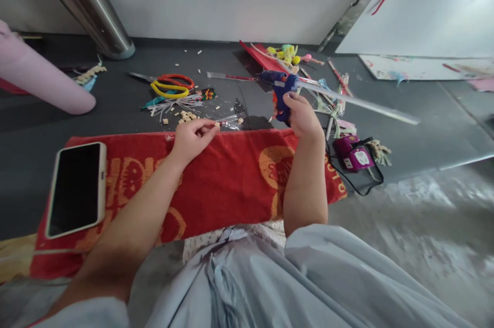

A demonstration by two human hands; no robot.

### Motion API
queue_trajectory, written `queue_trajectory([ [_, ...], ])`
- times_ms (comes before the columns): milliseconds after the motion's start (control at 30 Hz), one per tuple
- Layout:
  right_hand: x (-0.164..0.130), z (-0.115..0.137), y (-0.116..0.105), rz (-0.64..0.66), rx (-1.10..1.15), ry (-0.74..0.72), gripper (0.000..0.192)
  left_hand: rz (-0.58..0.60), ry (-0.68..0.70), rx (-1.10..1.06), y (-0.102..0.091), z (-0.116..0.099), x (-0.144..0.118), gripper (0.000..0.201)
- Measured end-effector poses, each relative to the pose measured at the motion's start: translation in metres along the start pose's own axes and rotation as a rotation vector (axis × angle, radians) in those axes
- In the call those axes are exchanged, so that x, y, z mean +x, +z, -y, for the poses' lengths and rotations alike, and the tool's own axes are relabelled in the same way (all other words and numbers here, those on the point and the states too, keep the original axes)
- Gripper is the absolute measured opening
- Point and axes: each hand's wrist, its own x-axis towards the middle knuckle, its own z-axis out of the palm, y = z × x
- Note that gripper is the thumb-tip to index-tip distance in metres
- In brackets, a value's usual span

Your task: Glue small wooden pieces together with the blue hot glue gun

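Note:
My right hand (303, 116) grips the handle of a blue hot glue gun (280, 87), held above the dark floor with a long clear glue stick (358, 103) jutting out to the right. My left hand (192, 137) rests at the far edge of a red patterned towel (227, 178), its fingertips pinching a small light bead (217, 125). Several similar small wooden beads (187, 116) lie scattered just beyond it, beside clear plastic wrapping (231, 119).
A phone (77, 188) lies face up on the towel's left end. Red and yellow scissors (172, 86), a pink roll (42, 78), a metal post (92, 9), a purple box (353, 153) with black cord, and colourful craft pieces (287, 54) lie on the floor. A white board (420, 9) leans at right.

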Motion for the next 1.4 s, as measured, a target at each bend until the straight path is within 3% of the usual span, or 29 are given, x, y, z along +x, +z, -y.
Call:
queue_trajectory([
  [167,-0.011,0.013,0.016,0.091,0.142,0.001,0.033,-0.111,-0.088,-0.216,-0.001,-0.002,0.003,0.027],
  [367,-0.018,0.02,0.041,0.222,0.095,0.086,0.04,-0.218,-0.243,-0.572,0.0,0.006,0.01,0.031],
  [567,-0.023,0.019,0.056,0.384,0.004,0.026,0.044,-0.264,-0.316,-0.806,-0.004,0.003,0.013,0.033],
  [1100,-0.023,0.012,0.065,0.516,-0.046,-0.008,0.047,-0.198,-0.294,-0.847,-0.007,0.0,0.013,0.015],
  [1400,-0.022,0.009,0.063,0.519,-0.056,0.006,0.047,-0.193,-0.265,-0.872,-0.007,0.0,0.013,0.028],
])
